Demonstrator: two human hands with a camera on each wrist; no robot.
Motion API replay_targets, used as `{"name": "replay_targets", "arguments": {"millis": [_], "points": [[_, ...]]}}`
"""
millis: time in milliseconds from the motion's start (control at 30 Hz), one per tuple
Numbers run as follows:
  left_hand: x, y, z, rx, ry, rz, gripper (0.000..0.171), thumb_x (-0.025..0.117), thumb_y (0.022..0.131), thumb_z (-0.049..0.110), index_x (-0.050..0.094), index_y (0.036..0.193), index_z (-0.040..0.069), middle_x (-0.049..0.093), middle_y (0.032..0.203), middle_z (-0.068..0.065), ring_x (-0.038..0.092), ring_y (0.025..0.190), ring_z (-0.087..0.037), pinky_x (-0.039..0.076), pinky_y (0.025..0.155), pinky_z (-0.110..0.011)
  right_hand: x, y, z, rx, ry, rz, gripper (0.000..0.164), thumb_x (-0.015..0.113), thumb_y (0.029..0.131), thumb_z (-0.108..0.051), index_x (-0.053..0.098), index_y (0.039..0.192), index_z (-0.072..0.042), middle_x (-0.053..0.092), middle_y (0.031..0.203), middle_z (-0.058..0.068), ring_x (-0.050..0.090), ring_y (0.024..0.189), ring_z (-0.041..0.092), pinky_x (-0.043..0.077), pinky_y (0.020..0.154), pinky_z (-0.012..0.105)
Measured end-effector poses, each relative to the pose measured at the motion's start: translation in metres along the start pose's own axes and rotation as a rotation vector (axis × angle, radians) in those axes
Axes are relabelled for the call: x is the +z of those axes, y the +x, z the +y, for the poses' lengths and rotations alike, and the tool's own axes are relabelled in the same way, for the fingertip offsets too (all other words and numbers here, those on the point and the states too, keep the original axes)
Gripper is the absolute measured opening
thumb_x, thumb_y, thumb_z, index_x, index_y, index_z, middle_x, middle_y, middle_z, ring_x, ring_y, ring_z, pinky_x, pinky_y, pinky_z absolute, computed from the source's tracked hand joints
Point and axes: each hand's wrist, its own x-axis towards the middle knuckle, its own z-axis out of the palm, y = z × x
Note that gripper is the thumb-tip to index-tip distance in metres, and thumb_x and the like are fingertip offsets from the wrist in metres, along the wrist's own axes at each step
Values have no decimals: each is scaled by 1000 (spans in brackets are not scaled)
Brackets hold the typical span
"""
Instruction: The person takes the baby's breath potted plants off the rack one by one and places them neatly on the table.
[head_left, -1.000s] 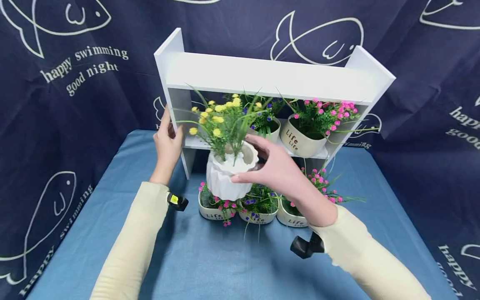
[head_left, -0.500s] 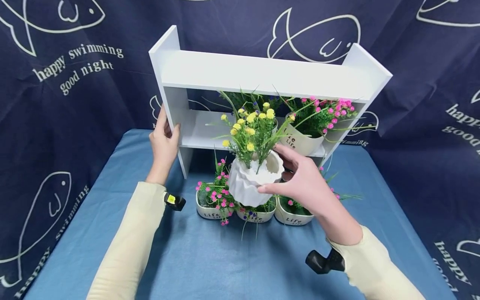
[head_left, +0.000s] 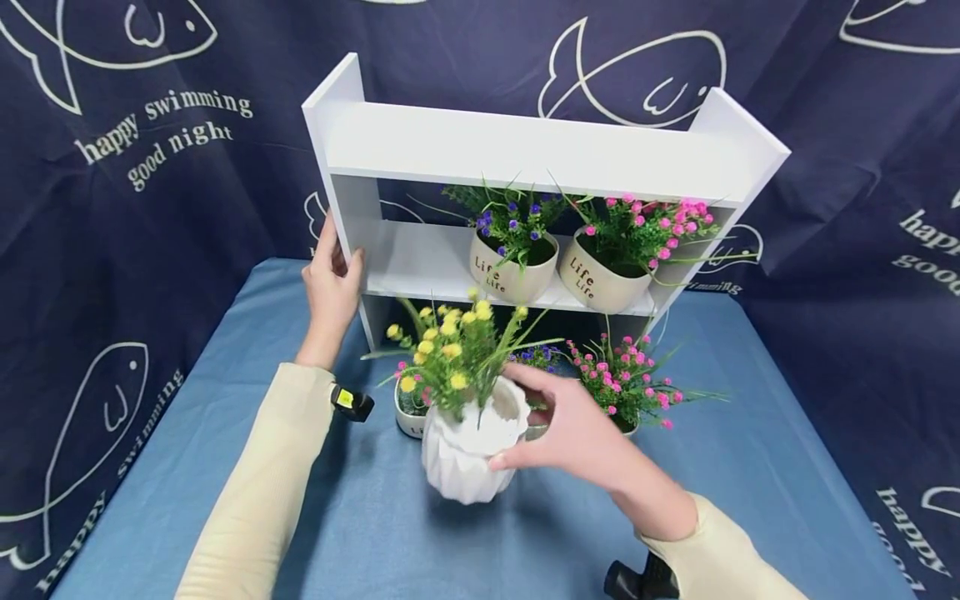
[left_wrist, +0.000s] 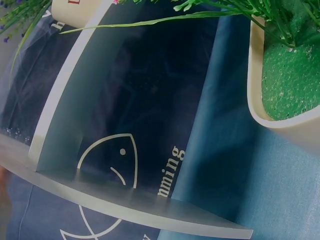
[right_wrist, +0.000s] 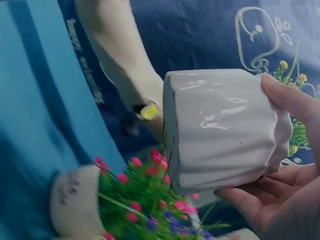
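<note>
My right hand [head_left: 577, 433] grips a white ridged flowerpot [head_left: 465, 462] by its rim, thumb in front and fingers behind. Yellow artificial flowers [head_left: 446, 337] stand in it, tilted to the left. The pot hovers over the blue cloth, ahead of the lower row of plants, and its glossy side [right_wrist: 225, 135] fills the middle of the right wrist view. At the left, my left hand [head_left: 330, 292] holds the side panel of a white shelf [head_left: 532, 150], thumb at the front edge. In the left wrist view only a sliver of that hand shows, beside the panel [left_wrist: 135, 210].
On the middle board stand a blue-flowered pot [head_left: 513, 271] and a pink-flowered pot [head_left: 607, 279], both cream. Below, more potted plants line the shelf's front, including pink flowers [head_left: 626, 379] and a partly hidden pot [head_left: 411, 421]. A dark fish-print curtain [head_left: 847, 250] hangs behind.
My right hand first carried the white pot rightward past the middle board, then lowered it leftward and toward me. The blue-flowered pot shows again. My left hand stays at the panel.
</note>
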Motion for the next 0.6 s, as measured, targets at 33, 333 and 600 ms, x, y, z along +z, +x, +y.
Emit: {"name": "replay_targets", "arguments": {"millis": [33, 333, 600], "points": [[0, 0, 0, 2, 0, -2, 60, 58, 89, -1, 44, 146, 12, 63, 127, -20, 67, 106, -33, 46, 76, -4, 4, 0, 2, 9, 13, -27, 88, 87, 66, -9, 43, 142, 5, 53, 139, 21, 63, 113, 29, 55, 90, 26], [-3, 4, 0, -1, -8, 6, 59, 58, 90, -1, 45, 146, 13, 61, 132, -17, 66, 111, -30, 55, 87, -25, 41, 5, 22, 55, -175, -188, 88, 90, 65, -27, 49, 142, -10, 57, 138, 8, 60, 116, 19, 52, 91, 21], [-2, 0, 1, 8, -6, -2, 58, 58, 90, -1, 46, 145, 12, 60, 134, -15, 65, 113, -28, 54, 92, -32, 70, 0, 53, 84, -192, -230, 84, 90, 64, -30, 52, 137, -14, 61, 131, 4, 61, 113, 14, 52, 87, 20]]}}
